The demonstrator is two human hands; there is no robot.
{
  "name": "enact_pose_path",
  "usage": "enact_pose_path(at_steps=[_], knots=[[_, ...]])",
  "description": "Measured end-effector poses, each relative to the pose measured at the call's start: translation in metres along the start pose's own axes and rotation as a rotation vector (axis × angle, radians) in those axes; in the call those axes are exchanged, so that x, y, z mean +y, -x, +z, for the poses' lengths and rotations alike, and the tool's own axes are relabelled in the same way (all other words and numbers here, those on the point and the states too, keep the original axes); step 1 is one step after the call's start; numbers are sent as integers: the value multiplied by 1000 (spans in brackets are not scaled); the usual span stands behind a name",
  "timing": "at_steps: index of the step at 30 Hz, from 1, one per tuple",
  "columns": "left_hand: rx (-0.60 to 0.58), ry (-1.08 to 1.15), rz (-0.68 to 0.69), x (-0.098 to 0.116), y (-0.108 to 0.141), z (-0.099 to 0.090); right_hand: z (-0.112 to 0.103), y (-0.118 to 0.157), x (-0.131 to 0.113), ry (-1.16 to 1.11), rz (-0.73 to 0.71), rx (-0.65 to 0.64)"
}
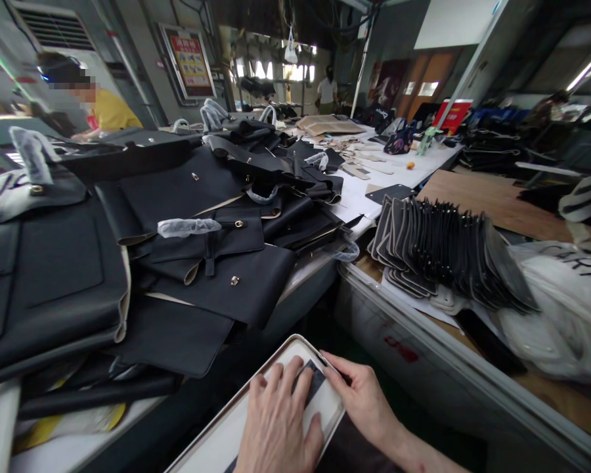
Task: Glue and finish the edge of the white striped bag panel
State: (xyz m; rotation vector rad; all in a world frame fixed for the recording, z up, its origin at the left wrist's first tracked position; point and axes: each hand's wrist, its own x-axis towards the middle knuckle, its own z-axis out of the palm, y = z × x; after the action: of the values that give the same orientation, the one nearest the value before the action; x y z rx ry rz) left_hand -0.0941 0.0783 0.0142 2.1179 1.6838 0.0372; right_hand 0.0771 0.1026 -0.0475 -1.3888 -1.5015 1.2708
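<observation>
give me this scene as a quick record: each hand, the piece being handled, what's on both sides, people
left hand: palm down, fingers spread on the white piece; hand
right hand: thumb and fingers at the piece's right edge; hand
piece: pale rim, dark strip across its white face
left side: black bag pieces, a plastic-wrapped handle among them
right side: row of dark flat pieces beside clear plastic
people: one in yellow, others farther back

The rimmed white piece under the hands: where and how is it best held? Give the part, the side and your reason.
Probably pinch the rimmed white piece by its raised rim, coming from the right: the rim offers a narrow lip there, while the left hand lies across the inner face.
</observation>
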Motion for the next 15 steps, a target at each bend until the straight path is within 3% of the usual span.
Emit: enact_pose_path(at_steps=[8, 15], knots=[[25, 8, 19, -1, -2, 2, 2, 3, -2, 120, -110, 81], [11, 48, 57, -7, -1, 3, 1, 2, -7, 108, -22, 64]])
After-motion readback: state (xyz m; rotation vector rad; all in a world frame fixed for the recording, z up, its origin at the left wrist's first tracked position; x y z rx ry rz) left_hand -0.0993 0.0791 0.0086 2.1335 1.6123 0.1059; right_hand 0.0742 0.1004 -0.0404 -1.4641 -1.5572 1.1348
